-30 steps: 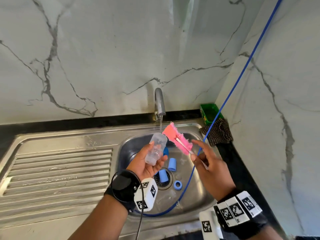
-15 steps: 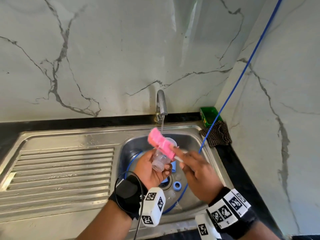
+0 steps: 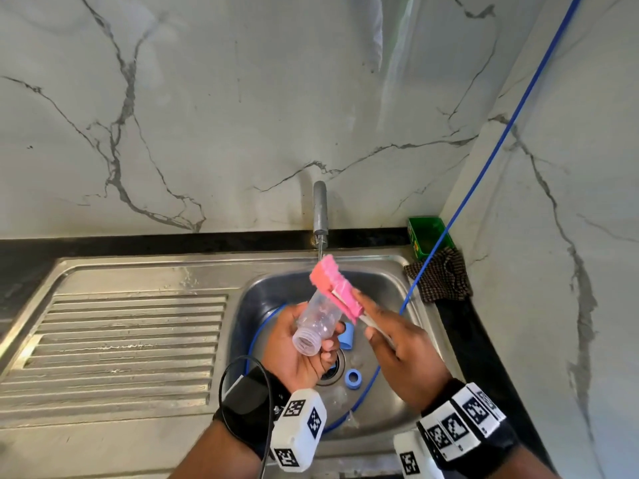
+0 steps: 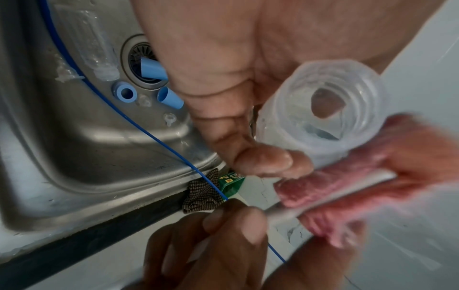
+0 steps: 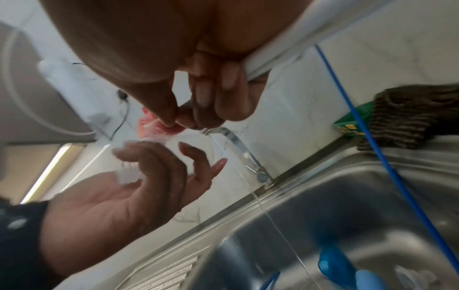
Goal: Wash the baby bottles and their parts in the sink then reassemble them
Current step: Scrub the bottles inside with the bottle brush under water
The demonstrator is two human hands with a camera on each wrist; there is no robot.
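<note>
My left hand (image 3: 297, 350) grips a clear baby bottle (image 3: 316, 323) over the sink basin (image 3: 269, 295), its open threaded mouth (image 4: 320, 111) turned toward me. My right hand (image 3: 390, 337) pinches the white handle of a pink sponge brush (image 3: 333, 288), whose head lies against the bottle's far side, just under the running tap (image 3: 320, 212). On the basin floor lie two blue caps (image 4: 171, 97), a blue ring (image 3: 353, 376), a second clear bottle (image 4: 97, 53) and small clear teats (image 4: 170, 118).
A blue cable (image 3: 466, 202) comes down from the upper right and loops through the basin. A green box (image 3: 428, 238) and a checked cloth (image 3: 441, 280) sit at the right corner. The ribbed drainboard (image 3: 121, 340) stretches left. Marble walls stand behind and right.
The brush came from the right onto the bottle and now lies along its far side. The left hand turned the bottle so its mouth faces me.
</note>
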